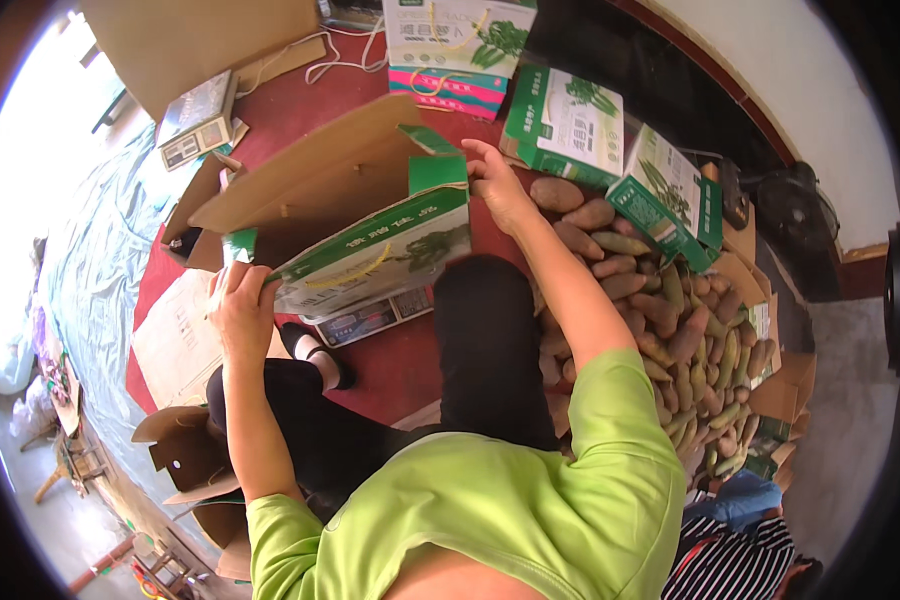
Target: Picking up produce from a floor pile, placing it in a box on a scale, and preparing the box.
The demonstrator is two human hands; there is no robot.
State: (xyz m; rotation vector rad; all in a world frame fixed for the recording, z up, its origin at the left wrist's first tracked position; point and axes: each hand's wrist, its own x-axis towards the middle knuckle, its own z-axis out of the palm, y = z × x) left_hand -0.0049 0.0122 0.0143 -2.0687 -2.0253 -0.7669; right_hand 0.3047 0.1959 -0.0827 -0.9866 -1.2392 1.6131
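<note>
An open-topped green and white cardboard gift box (410, 230) stands in front of me, its brown inside (310, 180) showing and one long flap raised. Under it, the front panel of a digital scale (360, 322) sticks out. My left hand (240, 300) is closed on the box's left corner, fingers bent over the edge. At the right end my right hand (498, 188) has its fingers apart, the tips against the side by a green flap (436, 174). Little of the box's floor shows, so its contents are hidden.
A big heap of potato-like tubers (670, 330) lies to my right, with green-white boxes (575, 125) behind it. More gift boxes (458, 40) stand at the back. Blue plastic sheeting (100, 270) spreads on the left. A person in a striped top (735, 555) is at lower right.
</note>
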